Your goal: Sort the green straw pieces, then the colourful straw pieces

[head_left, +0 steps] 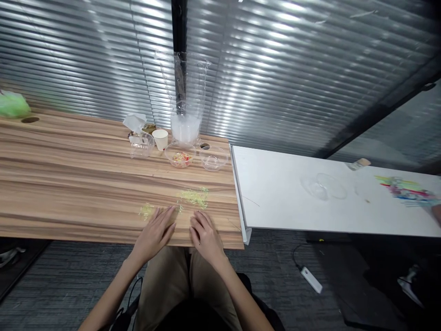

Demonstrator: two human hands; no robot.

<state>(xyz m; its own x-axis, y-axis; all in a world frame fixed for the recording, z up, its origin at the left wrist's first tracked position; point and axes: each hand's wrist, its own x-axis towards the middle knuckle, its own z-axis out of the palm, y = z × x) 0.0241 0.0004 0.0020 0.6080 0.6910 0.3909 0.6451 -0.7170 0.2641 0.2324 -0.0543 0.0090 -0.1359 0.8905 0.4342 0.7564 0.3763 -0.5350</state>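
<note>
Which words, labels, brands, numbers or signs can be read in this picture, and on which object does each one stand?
None: no word, label, brand, number or sign is readable here.
Paper cup: a reddish spot shows at its base, too small to tell whether it is print.
White corded device: a tiny dark spot, too small to read.

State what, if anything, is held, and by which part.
Nothing visibly held: left hand and right hand lie palm down on the brown woodgrain tabletop, near fine yellow-green shreds.
</note>
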